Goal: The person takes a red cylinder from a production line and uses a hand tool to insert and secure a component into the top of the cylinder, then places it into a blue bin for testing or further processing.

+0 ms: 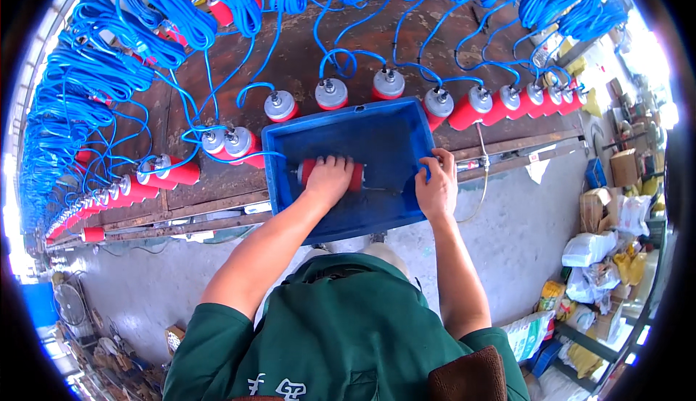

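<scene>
While the left hand (330,178) grips the red cylinder (357,176), the right hand (437,189) clasps the blue tub (341,118). Presumably heavy, rigid; hold mid-body.

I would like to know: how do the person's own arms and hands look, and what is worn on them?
The left hand and right hand are without gloves. Short, dark green fabric sleeves leave both forearms uncovered. No watch or bracelet shows.
</scene>
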